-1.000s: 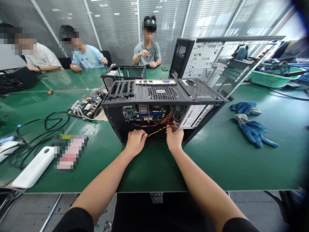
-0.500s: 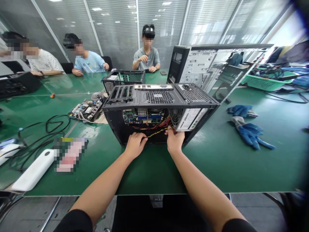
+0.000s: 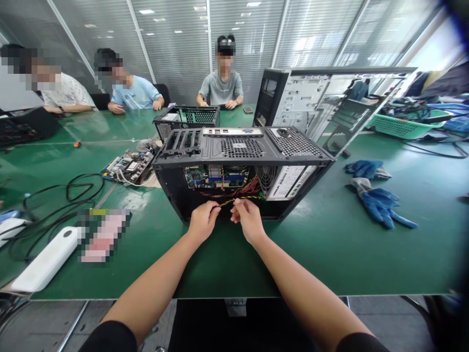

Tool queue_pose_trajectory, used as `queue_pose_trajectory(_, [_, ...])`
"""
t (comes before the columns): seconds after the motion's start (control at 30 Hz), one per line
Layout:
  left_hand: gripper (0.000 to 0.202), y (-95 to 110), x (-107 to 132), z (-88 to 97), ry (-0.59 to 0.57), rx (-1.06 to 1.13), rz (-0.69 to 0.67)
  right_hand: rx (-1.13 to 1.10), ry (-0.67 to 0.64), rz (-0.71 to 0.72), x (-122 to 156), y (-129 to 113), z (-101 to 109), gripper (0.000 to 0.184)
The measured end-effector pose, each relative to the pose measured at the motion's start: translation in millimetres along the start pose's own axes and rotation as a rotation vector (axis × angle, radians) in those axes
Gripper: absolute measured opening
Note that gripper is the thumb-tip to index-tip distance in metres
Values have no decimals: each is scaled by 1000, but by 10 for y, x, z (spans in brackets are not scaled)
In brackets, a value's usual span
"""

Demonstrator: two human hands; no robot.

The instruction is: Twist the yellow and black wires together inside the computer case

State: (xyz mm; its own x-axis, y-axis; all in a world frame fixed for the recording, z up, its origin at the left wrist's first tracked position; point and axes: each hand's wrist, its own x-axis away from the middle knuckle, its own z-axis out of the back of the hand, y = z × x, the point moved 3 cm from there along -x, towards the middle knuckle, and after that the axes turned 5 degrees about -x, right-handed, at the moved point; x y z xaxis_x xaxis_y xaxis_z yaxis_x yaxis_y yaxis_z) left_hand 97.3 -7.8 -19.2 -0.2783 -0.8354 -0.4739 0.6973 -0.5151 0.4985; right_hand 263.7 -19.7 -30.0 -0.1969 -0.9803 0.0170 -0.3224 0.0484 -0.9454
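Your left hand (image 3: 202,222) is at the near open side of the computer case (image 3: 240,146), its fingers folded in and its thumb and forefinger closed on the left end of the yellow-and-black wire (image 3: 226,202). Your right hand (image 3: 249,221) pinches the same wire between thumb and forefinger, a little to the right, with its other fingers loosely curled. The wire runs between your hands and on to the right, below the power box (image 3: 291,183) and its fan. Farther in sits a circuit board (image 3: 198,178), with a bunch of red wires (image 3: 252,187) just to its right.

The case stands on the green table (image 3: 330,259) in front of you. To its right lie blue gloves (image 3: 377,201); to its left, a loose board (image 3: 130,166) and black cables (image 3: 69,188). Beyond it are two more cases — a small frame (image 3: 190,116) at far left and a taller one (image 3: 304,95) at far right.
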Motion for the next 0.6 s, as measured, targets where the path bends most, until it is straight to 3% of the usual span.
queue_pose_trajectory(0.1, [26, 62, 9, 17, 4, 11, -133, -44, -162, -148, 62, 30, -97, 48])
queue_pose_trajectory(0.2, [25, 90, 19, 21, 19, 50, -198, -128, -240, -189, 106, 50, -158, 53])
queue_pose_trajectory(0.37, [25, 57, 41, -20, 41, 60, -155, -167, -199, -189, 93, 90, -140, 53])
queue_pose_trajectory(0.6, [24, 40, 50, -15, 9, 57, -100, -51, -191, -190, 75, 97, -116, 53])
